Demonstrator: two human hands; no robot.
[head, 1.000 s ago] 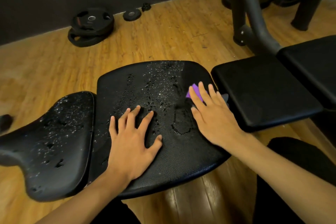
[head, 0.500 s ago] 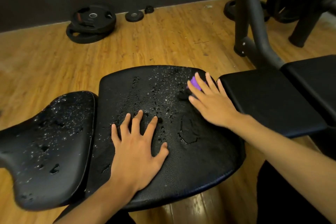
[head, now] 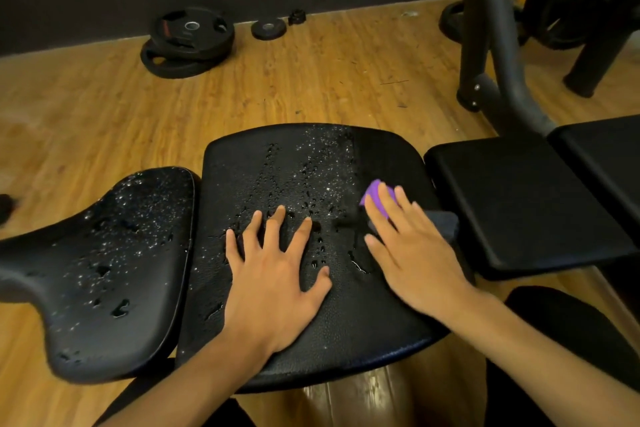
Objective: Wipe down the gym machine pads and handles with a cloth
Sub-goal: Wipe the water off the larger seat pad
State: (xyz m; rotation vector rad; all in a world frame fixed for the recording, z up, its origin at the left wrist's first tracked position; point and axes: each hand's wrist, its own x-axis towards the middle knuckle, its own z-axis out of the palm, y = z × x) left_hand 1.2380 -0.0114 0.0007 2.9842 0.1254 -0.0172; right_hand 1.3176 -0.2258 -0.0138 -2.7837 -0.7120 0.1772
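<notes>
The cloth [head: 375,197], likely soft, is pressed from on top by the spread right hand [head: 415,258], at the right edge of the wet pad [head: 294,170]

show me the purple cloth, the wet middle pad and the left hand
purple cloth [head: 371,190]: head view, purple fold at its far edge
middle pad [head: 277,163]: head view, droplet-covered far part
left hand [head: 273,288]: head view, back of the hand

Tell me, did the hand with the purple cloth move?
Yes. The right hand and purple cloth slid toward the far edge of the middle pad, then back toward its near edge.
</notes>
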